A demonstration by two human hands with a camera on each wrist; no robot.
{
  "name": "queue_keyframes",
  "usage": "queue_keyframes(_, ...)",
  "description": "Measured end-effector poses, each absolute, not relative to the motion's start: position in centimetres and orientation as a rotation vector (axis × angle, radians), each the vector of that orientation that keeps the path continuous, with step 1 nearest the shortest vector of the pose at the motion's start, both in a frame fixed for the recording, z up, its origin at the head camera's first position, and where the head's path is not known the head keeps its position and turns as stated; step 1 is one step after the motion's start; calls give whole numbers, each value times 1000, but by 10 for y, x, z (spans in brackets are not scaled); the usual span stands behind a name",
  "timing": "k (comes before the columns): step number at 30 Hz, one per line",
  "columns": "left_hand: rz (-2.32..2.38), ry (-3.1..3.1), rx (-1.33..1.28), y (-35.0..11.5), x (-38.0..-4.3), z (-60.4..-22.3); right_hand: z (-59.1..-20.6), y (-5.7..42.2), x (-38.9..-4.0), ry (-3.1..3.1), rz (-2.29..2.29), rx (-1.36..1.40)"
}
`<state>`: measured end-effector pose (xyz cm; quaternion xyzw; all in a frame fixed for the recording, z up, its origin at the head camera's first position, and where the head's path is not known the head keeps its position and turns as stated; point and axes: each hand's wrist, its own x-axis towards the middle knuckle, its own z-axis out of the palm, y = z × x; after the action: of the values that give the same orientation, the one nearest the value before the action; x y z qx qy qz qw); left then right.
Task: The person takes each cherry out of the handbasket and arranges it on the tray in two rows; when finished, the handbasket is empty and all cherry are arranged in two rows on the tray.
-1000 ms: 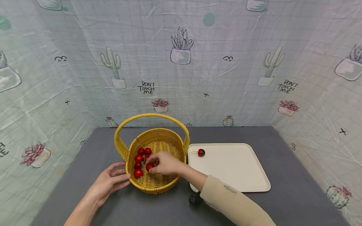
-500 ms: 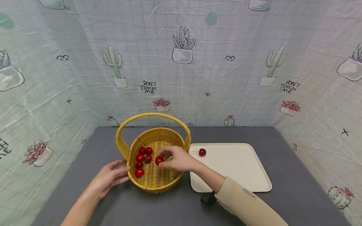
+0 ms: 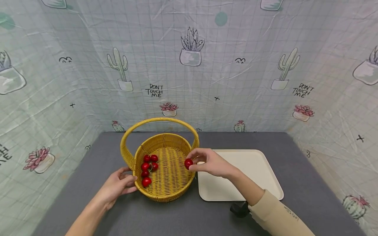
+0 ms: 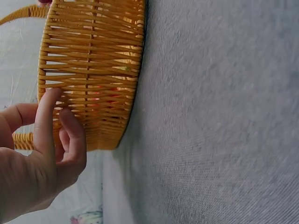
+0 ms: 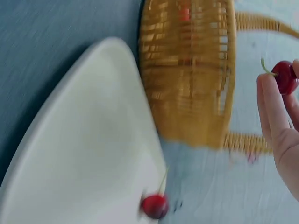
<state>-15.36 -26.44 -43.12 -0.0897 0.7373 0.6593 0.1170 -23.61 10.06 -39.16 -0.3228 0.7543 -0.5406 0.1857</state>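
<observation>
A dark red cherry point(image 3: 188, 163) is pinched between the thumb and fingers of my right hand point(image 3: 213, 163), over the right rim of the yellow wicker basket point(image 3: 165, 198). Its green stem shows in the right wrist view, where the held cherry point(image 5: 284, 77) is clear of the basket. My left hand point(image 3: 115, 187) rests its fingertips against the basket's left outer side. From the left wrist, the loosely bent fingers point(image 4: 46, 121) touch the woven wall point(image 4: 93, 70). Several red cherries point(image 3: 145, 166) lie inside the basket along its left side.
A cream rectangular tray point(image 3: 245, 177) stands right of the basket. One cherry point(image 5: 155, 206) with a stem lies on it, hidden behind my right hand in the head view. The basket's tall handle point(image 3: 159, 119) arches overhead. A patterned cloth point(image 3: 189, 82) encloses the grey table point(image 3: 165, 219).
My right hand has picked a cherry out of the group in the basket and carried it rightward to the rim. My left hand has stayed at the basket's side.
</observation>
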Motion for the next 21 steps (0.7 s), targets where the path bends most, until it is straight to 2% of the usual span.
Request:
queue_keyframes(10,2020,2042,-266,-261,-148,-436,-413,159,-258,2136,-1680,-557)
queue_keyframes(21,2114,1904,-272,-266,-148,-439,-437,188,-272,2256,-1711,-322)
